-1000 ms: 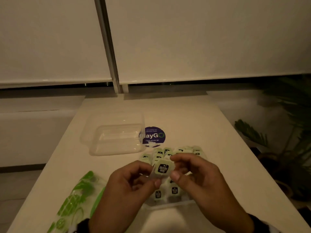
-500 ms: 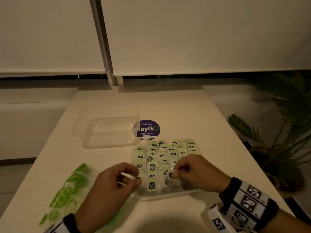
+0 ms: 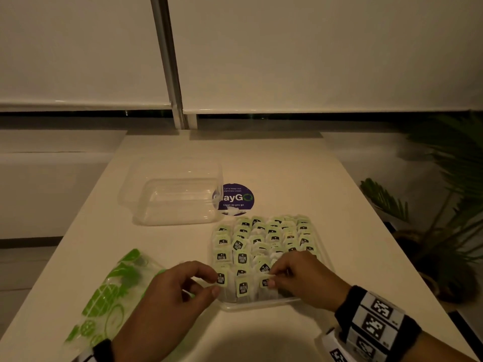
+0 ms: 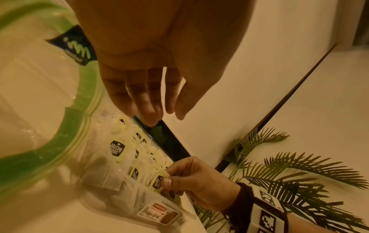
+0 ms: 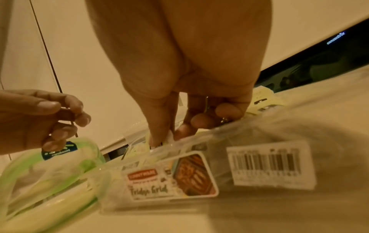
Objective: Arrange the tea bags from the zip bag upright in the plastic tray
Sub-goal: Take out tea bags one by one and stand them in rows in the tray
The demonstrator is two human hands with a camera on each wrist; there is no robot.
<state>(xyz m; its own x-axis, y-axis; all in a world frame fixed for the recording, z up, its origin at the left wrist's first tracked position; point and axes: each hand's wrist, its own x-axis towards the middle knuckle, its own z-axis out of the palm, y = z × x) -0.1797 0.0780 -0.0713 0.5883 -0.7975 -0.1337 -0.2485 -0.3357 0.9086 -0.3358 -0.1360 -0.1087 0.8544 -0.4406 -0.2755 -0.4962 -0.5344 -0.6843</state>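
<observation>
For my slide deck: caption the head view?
Right hand seats a tea bag in the plastic tray's near row.

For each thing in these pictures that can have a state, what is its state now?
plastic tray: nearly full of upright tea bags.
tea bag: in the tray's near row, pinched at its tag by the right hand.
right hand: pinches that tag.
left hand: fingers loosely curled, holds nothing.
zip bag: flat on the table, mouth open.
clear lid: off, lying behind the tray.
</observation>
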